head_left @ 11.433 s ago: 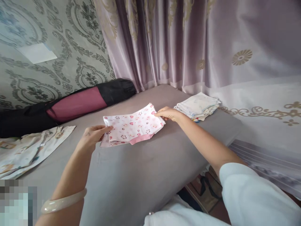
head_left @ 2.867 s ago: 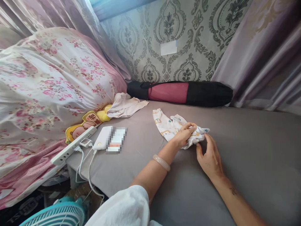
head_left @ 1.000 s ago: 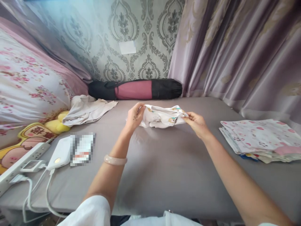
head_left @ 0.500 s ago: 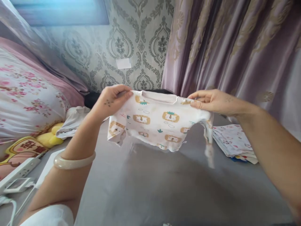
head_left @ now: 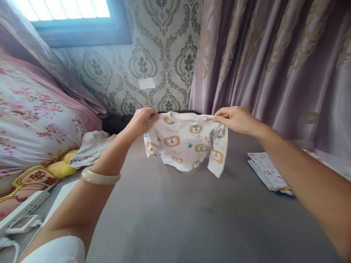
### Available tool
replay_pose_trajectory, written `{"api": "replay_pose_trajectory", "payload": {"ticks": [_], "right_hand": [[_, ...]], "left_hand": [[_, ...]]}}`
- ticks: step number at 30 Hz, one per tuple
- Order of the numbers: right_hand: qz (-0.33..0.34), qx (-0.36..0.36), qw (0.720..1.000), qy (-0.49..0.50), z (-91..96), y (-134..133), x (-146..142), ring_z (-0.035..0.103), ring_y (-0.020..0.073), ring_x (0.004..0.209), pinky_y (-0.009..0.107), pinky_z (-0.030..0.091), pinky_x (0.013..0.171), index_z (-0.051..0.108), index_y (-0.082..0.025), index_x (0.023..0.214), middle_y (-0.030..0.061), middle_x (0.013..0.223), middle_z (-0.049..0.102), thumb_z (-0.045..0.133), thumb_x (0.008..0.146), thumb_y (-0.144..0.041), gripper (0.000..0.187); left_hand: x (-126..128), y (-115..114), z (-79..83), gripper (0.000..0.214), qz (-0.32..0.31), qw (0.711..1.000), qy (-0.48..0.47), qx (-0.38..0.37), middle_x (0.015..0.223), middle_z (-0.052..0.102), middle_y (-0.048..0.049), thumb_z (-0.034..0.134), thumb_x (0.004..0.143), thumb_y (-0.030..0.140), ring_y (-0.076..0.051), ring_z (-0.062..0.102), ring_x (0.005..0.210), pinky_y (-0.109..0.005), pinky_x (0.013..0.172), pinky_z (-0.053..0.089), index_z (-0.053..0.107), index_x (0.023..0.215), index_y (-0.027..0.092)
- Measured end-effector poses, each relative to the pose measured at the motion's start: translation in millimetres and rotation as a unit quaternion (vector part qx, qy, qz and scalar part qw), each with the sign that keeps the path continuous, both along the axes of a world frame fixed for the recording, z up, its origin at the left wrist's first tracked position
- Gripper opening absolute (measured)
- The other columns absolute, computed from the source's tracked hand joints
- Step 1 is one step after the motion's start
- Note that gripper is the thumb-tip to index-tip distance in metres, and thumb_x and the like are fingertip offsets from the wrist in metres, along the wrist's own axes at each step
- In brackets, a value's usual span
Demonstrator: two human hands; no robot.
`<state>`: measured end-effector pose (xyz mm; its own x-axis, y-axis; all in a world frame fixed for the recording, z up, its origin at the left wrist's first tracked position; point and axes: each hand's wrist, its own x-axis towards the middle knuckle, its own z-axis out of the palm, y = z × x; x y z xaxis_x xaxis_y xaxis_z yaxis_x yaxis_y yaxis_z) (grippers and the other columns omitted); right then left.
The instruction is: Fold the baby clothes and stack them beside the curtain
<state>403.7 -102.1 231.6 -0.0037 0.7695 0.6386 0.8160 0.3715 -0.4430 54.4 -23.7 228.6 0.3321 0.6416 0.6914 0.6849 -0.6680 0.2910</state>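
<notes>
A small white long-sleeved shirt point(head_left: 183, 146) with a lion-face print hangs between my hands, neckline up and front toward me. My left hand point(head_left: 145, 119) is closed on its shoulder at the left of the neckline. With thumb and fingers, my right hand point(head_left: 236, 118) pinches the other shoulder. Both sleeves dangle at the sides. The shirt is held over a grey sheet point(head_left: 175, 219); whether its hem touches the sheet I cannot tell.
To the right lies a stack of folded printed clothes point(head_left: 268, 171), partly behind my forearm. At left are a grey-white garment point(head_left: 91, 146), a yellow plush item point(head_left: 64, 166), a floral pillow point(head_left: 35, 117) and a white power strip point(head_left: 27, 208) with a plugged-in charger.
My hands have come closer together, and the shirt now hangs slacker and farther away. Its right sleeve has swung down into full view. The head view has tilted up slightly, showing more window.
</notes>
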Motion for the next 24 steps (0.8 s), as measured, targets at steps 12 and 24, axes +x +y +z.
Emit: {"api": "replay_pose_trajectory", "payload": {"ticks": [12, 24], "right_hand": [[-0.014, 0.117, 0.991, -0.065, -2.8, 28.1, -17.2, 0.065, 0.0236, 0.098, 0.04, 0.048, 0.091, 0.075, -0.024, 0.08, 0.0046, 0.099, 0.072, 0.06, 0.087, -0.043, 0.025], [-0.038, 0.11, 0.99, -0.08, -17.6, 45.7, -13.8, 0.064, 0.0244, 0.094, 0.045, 0.048, 0.089, 0.074, -0.026, 0.075, 0.003, 0.097, 0.073, 0.061, 0.086, -0.044, 0.025]], "left_hand": [[9.0, 21.6, -5.5, 0.014, 0.046, 0.993, -0.071, 0.081, 0.099, 0.063, -0.007, 0.059, 0.084, 0.033, -0.027, 0.052, 0.106, -0.042, 0.098, 0.038, 0.066, 0.077, 0.022], [6.2, 32.7, -10.8, 0.018, 0.114, 0.985, -0.106, 0.076, 0.107, 0.062, -0.0074, 0.061, 0.083, 0.04, -0.03, 0.046, 0.109, -0.049, 0.097, 0.035, 0.067, 0.083, 0.023]]}}
